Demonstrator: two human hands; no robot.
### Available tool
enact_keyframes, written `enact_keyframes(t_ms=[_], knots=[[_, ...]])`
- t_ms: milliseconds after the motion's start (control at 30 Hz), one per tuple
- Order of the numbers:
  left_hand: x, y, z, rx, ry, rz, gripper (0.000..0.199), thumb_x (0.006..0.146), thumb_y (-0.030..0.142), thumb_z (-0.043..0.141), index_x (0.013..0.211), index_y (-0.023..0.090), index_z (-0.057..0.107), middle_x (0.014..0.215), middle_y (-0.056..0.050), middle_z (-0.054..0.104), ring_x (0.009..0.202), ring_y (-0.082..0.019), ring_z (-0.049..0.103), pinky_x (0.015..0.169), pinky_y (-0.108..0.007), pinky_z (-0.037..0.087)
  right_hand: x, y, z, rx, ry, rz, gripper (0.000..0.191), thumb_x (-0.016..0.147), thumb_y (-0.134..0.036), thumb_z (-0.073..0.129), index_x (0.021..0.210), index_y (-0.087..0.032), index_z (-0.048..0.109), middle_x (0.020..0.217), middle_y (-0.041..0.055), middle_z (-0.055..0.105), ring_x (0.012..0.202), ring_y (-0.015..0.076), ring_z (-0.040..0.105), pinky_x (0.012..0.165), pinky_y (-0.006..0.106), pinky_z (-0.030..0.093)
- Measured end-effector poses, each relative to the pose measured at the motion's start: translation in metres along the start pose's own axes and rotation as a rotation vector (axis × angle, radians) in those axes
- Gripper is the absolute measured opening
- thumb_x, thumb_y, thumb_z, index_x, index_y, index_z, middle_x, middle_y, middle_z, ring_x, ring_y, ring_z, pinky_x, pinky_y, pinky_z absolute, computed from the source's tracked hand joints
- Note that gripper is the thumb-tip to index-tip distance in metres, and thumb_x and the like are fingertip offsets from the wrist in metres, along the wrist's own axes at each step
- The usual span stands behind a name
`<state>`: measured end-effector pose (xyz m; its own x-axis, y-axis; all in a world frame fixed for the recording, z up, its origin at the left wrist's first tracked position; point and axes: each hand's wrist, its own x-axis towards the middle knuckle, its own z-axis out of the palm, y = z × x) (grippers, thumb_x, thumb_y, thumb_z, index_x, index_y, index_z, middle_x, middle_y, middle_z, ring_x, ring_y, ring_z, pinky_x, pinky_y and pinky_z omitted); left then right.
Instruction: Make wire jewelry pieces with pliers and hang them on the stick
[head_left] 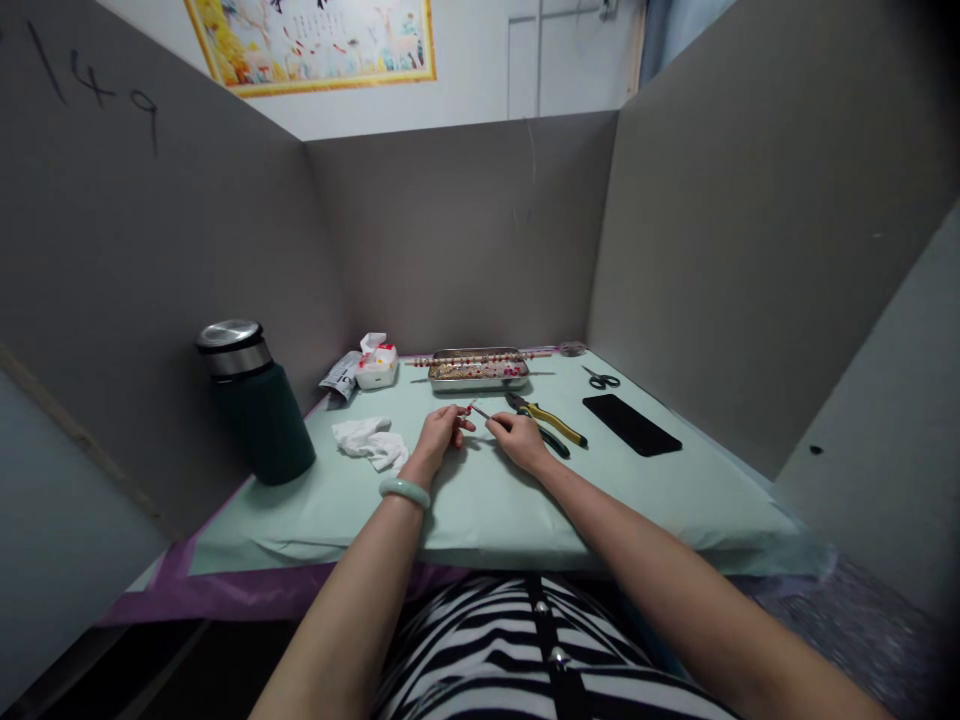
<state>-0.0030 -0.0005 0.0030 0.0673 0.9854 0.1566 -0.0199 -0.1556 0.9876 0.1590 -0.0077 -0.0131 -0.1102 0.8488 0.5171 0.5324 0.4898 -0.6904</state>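
Note:
Above the middle of the table, my left hand [444,432] pinches a small red beaded piece [469,409] between thumb and forefinger. Its other fingers are curled, and a pale green bangle [405,491] circles that wrist. My right hand [517,438] is closed around a thin metal tool [481,412], apparently tweezers, whose tip points at the red piece. Whether the tip touches it is too small to tell. Just behind my right hand lie pliers [551,415] with yellow and dark green handles, one handle partly hidden by the hand.
A metal tray [480,383] of beads stands at the back, with beaded sticks [450,361] across it. Scissors [602,380] and a black phone [631,424] lie right. Crumpled tissue [371,442], a tissue pack [377,366] and a green flask [260,415] are left. Grey partitions [465,235] enclose the table.

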Motion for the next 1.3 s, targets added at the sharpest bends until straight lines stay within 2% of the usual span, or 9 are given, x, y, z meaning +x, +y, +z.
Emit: enact_keyframes(t_ms=[100,200,300,433,633,700,900,1100,1300], knots=[[-0.0012,0.0001,-0.0021,-0.022,-0.059,-0.023,0.033,0.080,0.040,0.051,0.088,0.009,0.059,0.069,-0.005,0.062,0.035,-0.004,0.040,0.036,-0.020,0.030,0.0003,0.0004,0.0006,0.006,0.005,-0.008,0.026,0.081,-0.031,0.048,0.076,-0.017,0.070,0.069,0.0022,0.067,0.064,0.0139,0.056,0.060,0.023,0.036],[-0.0030,-0.0008,0.0001,0.026,-0.104,-0.004,0.034,0.077,0.042,0.056,0.089,0.011,0.060,0.057,0.001,0.055,0.034,-0.004,0.037,0.035,-0.019,0.027,0.0003,0.0015,0.0018,-0.013,0.012,-0.024,0.026,0.081,-0.031,0.048,0.077,-0.017,0.070,0.068,0.0021,0.067,0.064,0.0137,0.056,0.060,0.023,0.036],[-0.0047,-0.0009,0.0028,0.049,-0.089,0.000,0.034,0.077,0.043,0.056,0.089,0.012,0.060,0.047,0.006,0.044,0.032,-0.004,0.030,0.036,-0.018,0.024,-0.0004,0.0026,0.0021,-0.046,0.022,-0.043,0.026,0.082,-0.032,0.049,0.078,-0.018,0.070,0.070,0.0023,0.068,0.064,0.0139,0.057,0.061,0.023,0.037],[-0.0058,0.0006,0.0030,0.065,-0.084,-0.022,0.036,0.079,0.045,0.052,0.090,0.012,0.061,0.044,0.007,0.039,0.032,-0.004,0.027,0.036,-0.019,0.020,-0.0014,0.0030,0.0024,-0.108,0.018,-0.070,0.027,0.083,-0.033,0.048,0.078,-0.019,0.070,0.073,0.0031,0.069,0.065,0.0144,0.058,0.062,0.023,0.037],[-0.0021,-0.0008,0.0009,0.200,0.036,-0.064,0.031,0.077,0.040,0.055,0.083,0.011,0.065,0.041,0.008,0.035,0.032,-0.004,0.023,0.037,-0.020,0.015,-0.0033,0.0001,0.0050,-0.270,0.029,-0.088,0.025,0.082,-0.033,0.049,0.083,-0.020,0.071,0.082,0.0054,0.070,0.076,0.0168,0.061,0.067,0.024,0.038],[-0.0011,-0.0019,0.0011,0.197,0.035,-0.058,0.029,0.078,0.039,0.055,0.083,0.011,0.064,0.042,0.008,0.035,0.032,-0.004,0.024,0.037,-0.020,0.016,-0.0034,-0.0005,0.0052,-0.290,0.035,-0.079,0.025,0.082,-0.033,0.049,0.085,-0.020,0.071,0.085,0.0058,0.070,0.078,0.0172,0.062,0.069,0.024,0.039],[-0.0017,-0.0040,0.0028,-0.001,-0.104,-0.019,0.027,0.081,0.036,0.052,0.087,0.010,0.059,0.051,0.004,0.046,0.034,-0.004,0.030,0.036,-0.019,0.026,-0.0019,0.0012,0.0029,-0.222,0.037,-0.040,0.026,0.084,-0.034,0.048,0.084,-0.020,0.071,0.081,0.0037,0.070,0.073,0.0156,0.061,0.066,0.023,0.038],[-0.0007,-0.0037,0.0009,-0.073,-0.071,-0.002,0.027,0.079,0.037,0.056,0.087,0.011,0.057,0.057,0.002,0.053,0.036,-0.003,0.034,0.037,-0.019,0.031,0.0003,0.0058,0.0027,-0.144,0.035,-0.031,0.025,0.083,-0.034,0.049,0.088,-0.020,0.069,0.087,0.0047,0.069,0.078,0.0165,0.059,0.068,0.024,0.039],[0.0011,-0.0055,-0.0002,-0.106,-0.098,0.020,0.028,0.080,0.038,0.055,0.085,0.010,0.056,0.058,0.001,0.056,0.036,-0.003,0.035,0.037,-0.019,0.033,0.0013,0.0082,0.0029,-0.071,-0.009,-0.076,0.026,0.083,-0.034,0.050,0.091,-0.018,0.068,0.090,0.0061,0.067,0.082,0.0169,0.058,0.074,0.026,0.041]])
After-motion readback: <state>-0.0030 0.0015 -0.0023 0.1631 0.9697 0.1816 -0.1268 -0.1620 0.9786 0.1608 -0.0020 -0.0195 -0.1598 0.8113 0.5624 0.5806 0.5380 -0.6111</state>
